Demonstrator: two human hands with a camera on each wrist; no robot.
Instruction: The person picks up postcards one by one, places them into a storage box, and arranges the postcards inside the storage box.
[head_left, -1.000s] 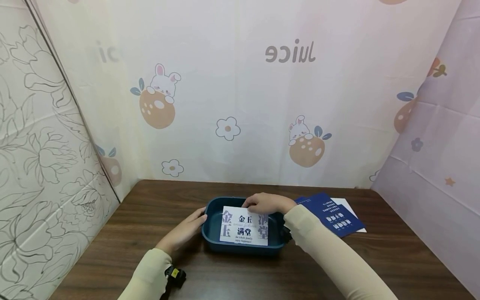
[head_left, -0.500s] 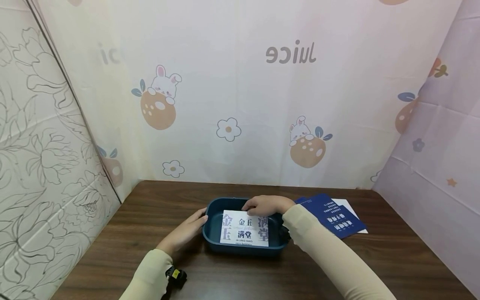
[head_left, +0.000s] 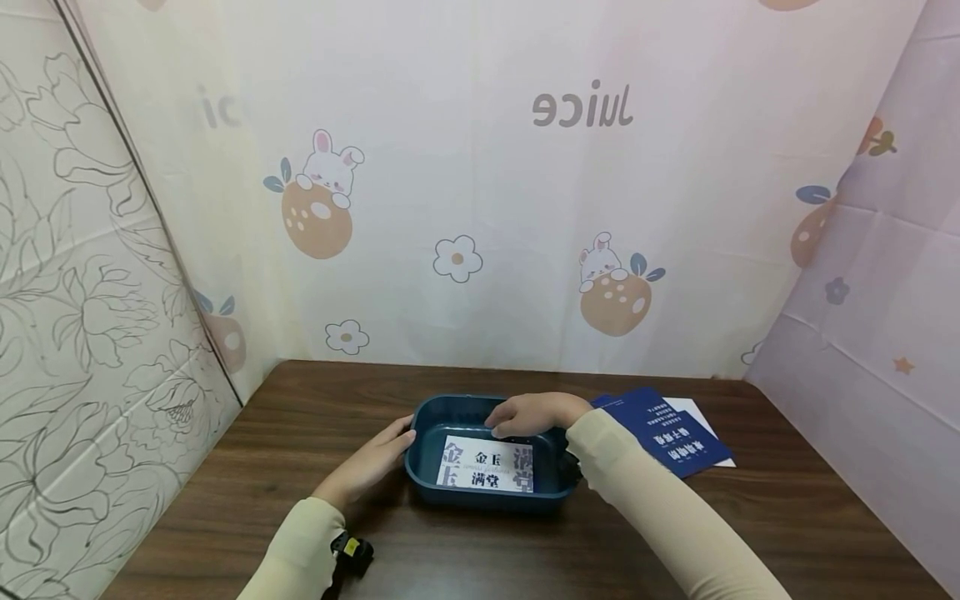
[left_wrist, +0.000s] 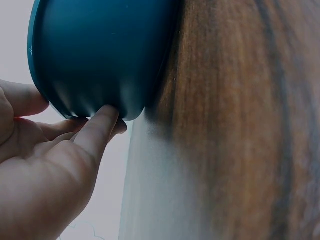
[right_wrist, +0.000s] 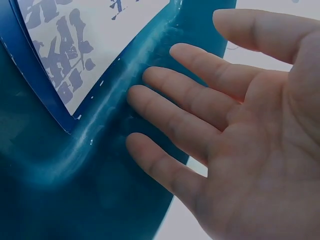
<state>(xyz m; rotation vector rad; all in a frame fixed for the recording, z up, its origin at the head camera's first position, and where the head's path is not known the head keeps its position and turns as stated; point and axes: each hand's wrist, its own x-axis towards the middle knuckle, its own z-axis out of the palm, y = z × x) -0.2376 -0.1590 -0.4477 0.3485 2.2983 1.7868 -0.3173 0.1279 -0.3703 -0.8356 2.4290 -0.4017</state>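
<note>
A dark teal plastic basin [head_left: 491, 501] stands on the table. My left hand [head_left: 369, 467] holds its left end, thumb at the rim and fingers against the outer wall [left_wrist: 100, 55]. Inside lies a white card [head_left: 486, 463] printed with large purple and black Chinese characters. Blue card edges [right_wrist: 52, 107] show beneath it in the right wrist view. Over the far right side of the basin hovers my right hand [head_left: 536, 414]. Its fingers [right_wrist: 172, 117] are spread and lightly bent, apart from the card, with nothing in them.
Blue printed cards [head_left: 663, 429] and a white one [head_left: 693, 410] lie overlapped on the table to the right, behind the right forearm. Patterned curtains [head_left: 480, 183] enclose the dark wooden table [head_left: 337, 379] at the back and sides.
The white card has gone down and toward me onto the basin floor. My right hand has let go of it and stays above. The left hand keeps its hold.
</note>
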